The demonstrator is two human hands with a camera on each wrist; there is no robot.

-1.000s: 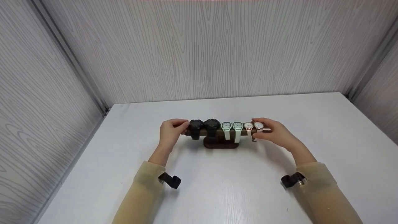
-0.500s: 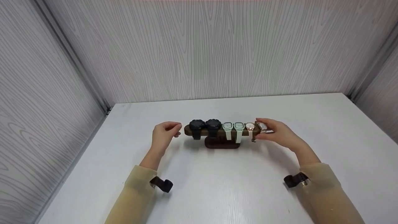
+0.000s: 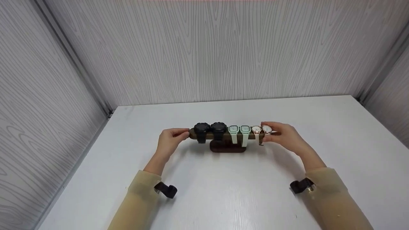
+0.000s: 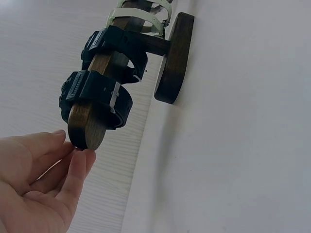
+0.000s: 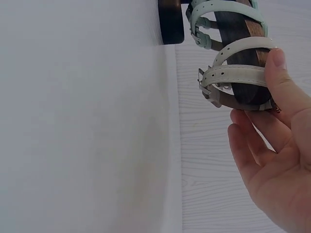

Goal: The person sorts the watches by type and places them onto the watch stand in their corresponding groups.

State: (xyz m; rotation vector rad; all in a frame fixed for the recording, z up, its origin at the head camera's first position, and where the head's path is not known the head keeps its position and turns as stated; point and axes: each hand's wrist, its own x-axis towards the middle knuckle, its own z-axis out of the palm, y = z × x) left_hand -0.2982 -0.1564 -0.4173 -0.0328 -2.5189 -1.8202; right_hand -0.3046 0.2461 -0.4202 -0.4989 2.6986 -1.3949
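Note:
A dark wooden watch stand (image 3: 227, 147) carries a row of wristwatches on its bar. From the left they are two black watches (image 3: 218, 127), two mint-green watches (image 3: 245, 129) and two small white-faced watches with pale straps. My left hand (image 3: 168, 142) pinches the bar's left end; in the left wrist view its fingertips meet the wood below the outer black watch (image 4: 97, 92). My right hand (image 3: 286, 138) holds the outermost pale-strapped watch (image 3: 266, 129) at the right end. Its strap (image 5: 238, 75) circles the bar there, with the thumb against it.
The stand rests on a white table (image 3: 223, 188). Behind it rises a pale wood-grain panel (image 3: 204, 54), with another panel (image 3: 41, 111) on the left. Black wrist devices (image 3: 166, 189) sit at both sleeve cuffs.
Half a second ago the left hand was off the bar; now it is back at the end. The right hand has shifted the outermost watch slightly left, and its face has turned upward.

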